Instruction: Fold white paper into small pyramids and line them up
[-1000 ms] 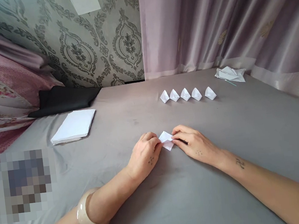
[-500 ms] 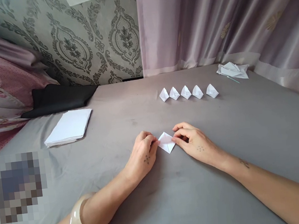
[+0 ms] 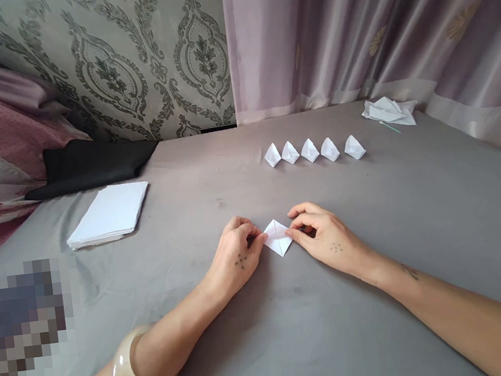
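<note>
A small piece of folded white paper [image 3: 278, 239], diamond-shaped with a crease down its middle, is between my two hands just above or on the grey cloth. My left hand [image 3: 238, 250] pinches its left corner between thumb and fingers. At the opposite corner, the thumb and forefinger of my right hand [image 3: 323, 234] close on the paper. Beyond them stands a row of several folded paper boats [image 3: 310, 151], white and peaked.
A stack of white paper sheets [image 3: 109, 215] lies at the left, before a black cloth [image 3: 98, 164]. Far right are more folded papers [image 3: 389, 110] with a thin pale stick [image 3: 390, 127]. Curtains [image 3: 306, 37] and a patterned wall [image 3: 128, 63] border the grey-covered surface [image 3: 339, 335].
The view has shifted slightly, so the background sits a little higher and further left. Both hands keep their hold on the folded paper's corners, with almost no movement.
</note>
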Demonstrator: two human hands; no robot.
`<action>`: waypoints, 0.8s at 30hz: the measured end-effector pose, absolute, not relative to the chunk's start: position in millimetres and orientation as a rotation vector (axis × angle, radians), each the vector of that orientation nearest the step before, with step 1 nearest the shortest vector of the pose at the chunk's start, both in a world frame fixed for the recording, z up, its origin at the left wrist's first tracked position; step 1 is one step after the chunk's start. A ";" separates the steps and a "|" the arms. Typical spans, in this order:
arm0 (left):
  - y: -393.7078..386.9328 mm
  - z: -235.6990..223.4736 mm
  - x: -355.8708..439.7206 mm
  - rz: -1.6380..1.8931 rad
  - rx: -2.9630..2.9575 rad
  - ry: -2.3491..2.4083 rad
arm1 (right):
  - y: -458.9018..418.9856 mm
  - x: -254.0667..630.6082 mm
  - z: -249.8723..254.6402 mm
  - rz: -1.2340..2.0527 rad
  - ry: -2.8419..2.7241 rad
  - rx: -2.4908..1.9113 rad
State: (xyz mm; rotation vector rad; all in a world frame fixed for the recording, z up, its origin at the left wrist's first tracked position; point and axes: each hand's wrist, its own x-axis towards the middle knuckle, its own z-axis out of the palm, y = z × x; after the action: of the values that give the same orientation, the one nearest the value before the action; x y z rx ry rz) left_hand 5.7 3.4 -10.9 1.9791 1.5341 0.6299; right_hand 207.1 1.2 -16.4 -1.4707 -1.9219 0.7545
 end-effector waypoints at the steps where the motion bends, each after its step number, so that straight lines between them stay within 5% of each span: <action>1: 3.7 -10.4 5.9 0.624 1.971 1.542 | 1.3 206.6 -15.7 0.755 -1.929 -1.478; 24: 13.5 -12.7 1.8 0.555 1.975 1.546 | 9.7 204.8 -16.9 0.751 -1.953 -1.549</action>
State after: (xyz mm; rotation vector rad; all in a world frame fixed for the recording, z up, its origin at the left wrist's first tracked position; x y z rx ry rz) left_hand 1.8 13.5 -12.7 1.9749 1.5456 0.5555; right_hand 204.8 9.7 -16.9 -1.5487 -1.9527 0.7511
